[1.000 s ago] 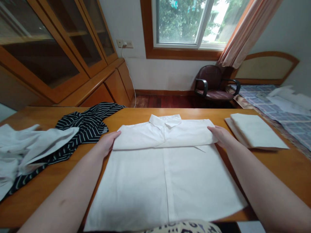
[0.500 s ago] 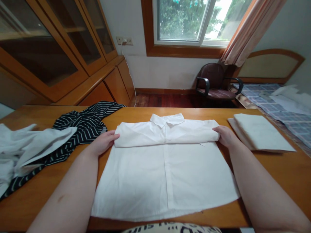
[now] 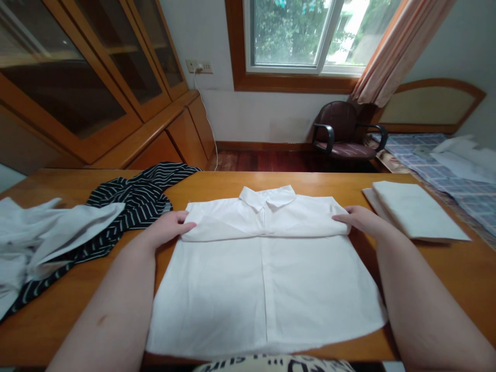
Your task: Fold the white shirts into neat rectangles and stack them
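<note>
A white collared shirt (image 3: 267, 284) lies flat on the wooden table (image 3: 445, 268), its collar end folded over into a band across the top. My left hand (image 3: 169, 228) holds the left end of that folded band, fingers curled over its edge. At the band's right end, my right hand (image 3: 358, 219) grips the cloth with the fingers on top. Both forearms run along the shirt's sides.
A black-and-white striped garment (image 3: 127, 204) and crumpled white cloth (image 3: 42, 232) lie at the left. A folded white garment (image 3: 414, 209) sits at the right. Beyond the table are a cabinet (image 3: 96, 82), a dark armchair (image 3: 341, 132) and a bed (image 3: 445, 155).
The shirt has slid a little away from me on the table. Both hands have shifted slightly inward onto the ends of the folded band.
</note>
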`<control>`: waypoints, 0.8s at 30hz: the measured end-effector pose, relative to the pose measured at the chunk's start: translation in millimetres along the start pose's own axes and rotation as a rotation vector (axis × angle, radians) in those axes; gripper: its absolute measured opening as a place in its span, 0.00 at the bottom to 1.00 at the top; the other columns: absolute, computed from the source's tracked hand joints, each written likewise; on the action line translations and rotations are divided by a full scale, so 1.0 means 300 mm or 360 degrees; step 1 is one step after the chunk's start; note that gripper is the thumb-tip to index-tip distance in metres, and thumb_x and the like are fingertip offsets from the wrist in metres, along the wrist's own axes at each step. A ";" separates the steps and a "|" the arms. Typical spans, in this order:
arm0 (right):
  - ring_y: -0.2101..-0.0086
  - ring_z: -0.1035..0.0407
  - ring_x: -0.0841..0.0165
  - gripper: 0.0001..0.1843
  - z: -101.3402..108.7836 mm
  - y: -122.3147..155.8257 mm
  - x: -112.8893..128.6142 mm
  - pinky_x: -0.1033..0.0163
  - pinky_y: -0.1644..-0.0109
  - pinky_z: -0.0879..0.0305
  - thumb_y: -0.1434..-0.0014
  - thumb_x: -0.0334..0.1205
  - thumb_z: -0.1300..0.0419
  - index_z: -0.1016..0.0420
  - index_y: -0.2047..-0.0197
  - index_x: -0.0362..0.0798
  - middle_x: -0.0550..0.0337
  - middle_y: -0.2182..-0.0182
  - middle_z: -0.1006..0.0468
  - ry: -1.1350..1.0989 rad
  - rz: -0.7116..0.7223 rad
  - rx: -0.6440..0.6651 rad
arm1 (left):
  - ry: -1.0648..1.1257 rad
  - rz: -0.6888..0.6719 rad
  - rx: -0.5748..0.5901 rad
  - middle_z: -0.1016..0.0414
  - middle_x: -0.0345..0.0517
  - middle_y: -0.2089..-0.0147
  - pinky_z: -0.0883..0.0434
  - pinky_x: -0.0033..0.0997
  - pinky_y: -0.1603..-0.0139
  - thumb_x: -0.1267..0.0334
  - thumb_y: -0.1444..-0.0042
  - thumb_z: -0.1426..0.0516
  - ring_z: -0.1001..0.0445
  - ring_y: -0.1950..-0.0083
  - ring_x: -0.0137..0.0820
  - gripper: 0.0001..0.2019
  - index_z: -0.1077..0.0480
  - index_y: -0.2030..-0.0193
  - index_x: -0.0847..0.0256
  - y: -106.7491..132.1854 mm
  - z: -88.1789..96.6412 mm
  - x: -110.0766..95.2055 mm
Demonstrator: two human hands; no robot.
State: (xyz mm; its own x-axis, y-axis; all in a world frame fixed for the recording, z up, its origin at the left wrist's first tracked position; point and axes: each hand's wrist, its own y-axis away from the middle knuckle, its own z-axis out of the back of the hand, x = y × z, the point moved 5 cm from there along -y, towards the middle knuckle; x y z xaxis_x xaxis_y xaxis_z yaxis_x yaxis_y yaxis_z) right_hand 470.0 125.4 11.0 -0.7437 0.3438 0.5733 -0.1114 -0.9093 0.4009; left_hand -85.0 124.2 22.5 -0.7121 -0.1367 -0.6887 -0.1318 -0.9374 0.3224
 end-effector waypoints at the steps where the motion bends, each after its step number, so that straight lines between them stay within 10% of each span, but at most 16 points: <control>1: 0.72 0.29 0.62 0.17 0.003 -0.002 0.003 0.64 0.70 0.38 0.56 0.53 0.35 0.23 0.73 0.46 0.55 0.74 0.21 0.0203 0.0005 -0.0025 | -0.0242 -0.0016 -0.0046 0.26 0.40 0.73 0.35 0.30 0.68 0.48 0.60 0.39 0.28 0.68 0.36 0.14 0.30 0.78 0.58 0.003 0.010 -0.012; 6: 0.75 0.31 0.63 0.19 -0.002 0.009 0.041 0.63 0.72 0.42 0.56 0.56 0.36 0.26 0.77 0.47 0.54 0.76 0.23 0.0565 -0.0007 -0.0070 | -0.0793 0.0062 -0.0216 0.31 0.40 0.78 0.42 0.30 0.73 0.48 0.61 0.41 0.32 0.74 0.34 0.15 0.37 0.81 0.57 0.014 0.017 -0.053; 12: 0.70 0.28 0.62 0.17 -0.002 0.018 0.049 0.65 0.71 0.39 0.50 0.50 0.41 0.24 0.68 0.44 0.53 0.70 0.21 -0.0100 -0.0058 -0.0414 | -0.0220 0.0267 -0.0425 0.22 0.44 0.65 0.33 0.33 0.63 0.47 0.57 0.43 0.25 0.61 0.41 0.18 0.26 0.66 0.58 0.020 0.013 -0.025; 19: 0.74 0.29 0.63 0.11 -0.030 -0.043 -0.034 0.65 0.74 0.38 0.55 0.44 0.40 0.26 0.71 0.46 0.55 0.74 0.22 -0.0810 -0.0196 -0.0332 | 0.0724 0.0377 -0.0109 0.22 0.45 0.71 0.29 0.35 0.67 0.58 0.64 0.40 0.25 0.67 0.41 0.08 0.27 0.76 0.60 0.022 0.003 0.095; 24: 0.78 0.32 0.65 0.09 -0.038 -0.023 -0.020 0.65 0.77 0.41 0.56 0.42 0.40 0.27 0.75 0.45 0.55 0.78 0.24 -0.0869 -0.0169 0.0061 | 0.0773 0.0305 0.0221 0.22 0.47 0.71 0.28 0.39 0.62 0.61 0.67 0.40 0.25 0.63 0.45 0.06 0.27 0.78 0.57 0.059 -0.008 0.054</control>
State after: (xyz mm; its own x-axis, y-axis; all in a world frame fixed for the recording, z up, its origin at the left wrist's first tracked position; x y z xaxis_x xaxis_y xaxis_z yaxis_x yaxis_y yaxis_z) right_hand 467.8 126.9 -3.3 -0.2791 0.5138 0.8112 -0.1351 -0.8574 0.4966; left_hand -97.2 104.5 15.4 -0.3361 -0.4642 -0.8195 -0.1443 -0.8344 0.5319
